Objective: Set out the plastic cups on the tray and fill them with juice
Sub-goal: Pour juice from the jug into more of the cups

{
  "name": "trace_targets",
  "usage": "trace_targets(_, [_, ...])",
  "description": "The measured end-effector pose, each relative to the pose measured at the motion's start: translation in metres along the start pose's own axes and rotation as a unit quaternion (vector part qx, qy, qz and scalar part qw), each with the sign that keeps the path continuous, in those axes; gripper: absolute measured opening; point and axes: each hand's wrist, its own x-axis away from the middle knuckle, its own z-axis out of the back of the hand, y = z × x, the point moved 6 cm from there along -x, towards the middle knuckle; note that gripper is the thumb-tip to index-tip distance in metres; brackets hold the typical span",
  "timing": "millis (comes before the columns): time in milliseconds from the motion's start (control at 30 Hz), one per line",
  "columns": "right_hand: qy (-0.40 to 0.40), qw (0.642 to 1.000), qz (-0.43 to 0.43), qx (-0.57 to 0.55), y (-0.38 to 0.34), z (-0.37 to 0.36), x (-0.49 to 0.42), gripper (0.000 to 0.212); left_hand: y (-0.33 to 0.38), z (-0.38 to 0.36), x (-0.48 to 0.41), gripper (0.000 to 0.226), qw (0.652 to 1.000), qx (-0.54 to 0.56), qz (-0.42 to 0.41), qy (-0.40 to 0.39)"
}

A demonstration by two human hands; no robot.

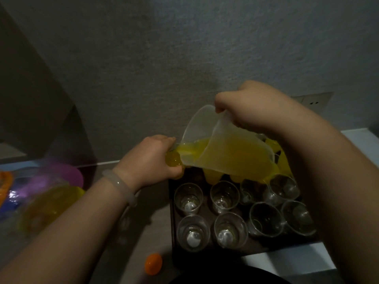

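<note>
A dark tray (171, 203) holds several clear plastic cups; the near rows, such as one cup (188, 198), look empty, while cups in the far row (213, 177) hold yellow juice. My right hand (252, 111) grips the handle of a translucent jug (225, 152) tilted to the left, juice running to its spout. My left hand (151, 158) holds a small cup (174, 159) at the spout, above the tray's far left corner; juice is in it.
A wall rises just behind the tray, with a socket (313, 100) at right. To the left stand a purple bowl (67, 175) and a blurred yellow container (47, 208). An orange cap (153, 264) lies near the front. A white counter edge (287, 261) shows below the tray.
</note>
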Motion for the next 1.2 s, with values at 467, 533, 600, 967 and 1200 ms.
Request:
trace_targets(467, [0.13, 0.939, -0.064, -0.312, 0.062, 0.005, 0.007, 0.024, -0.003, -0.004, -0.004, 0.073, 0.999, 0.013, 0.001, -0.049])
trace_targets(533, [0.144, 0.934, -0.055, -0.322, 0.063, 0.002, 0.01, 0.019, 0.0, -0.007, -0.004, 0.07, 0.998, 0.008, -0.015, -0.067])
trace_targets(600, [0.157, 0.917, -0.053, -0.363, 0.065, -0.003, 0.01, 0.02, 0.003, -0.011, -0.006, 0.072, 0.996, -0.002, -0.037, -0.084])
trace_targets(967, [0.19, 0.882, -0.041, -0.43, 0.074, -0.005, 0.01, 0.031, 0.014, -0.034, -0.024, 0.073, 0.977, -0.063, -0.097, -0.181])
trace_targets(1200, [0.235, 0.875, -0.051, -0.421, 0.089, -0.007, 0.011, 0.032, 0.018, -0.051, -0.032, 0.077, 0.96, -0.113, -0.137, -0.215])
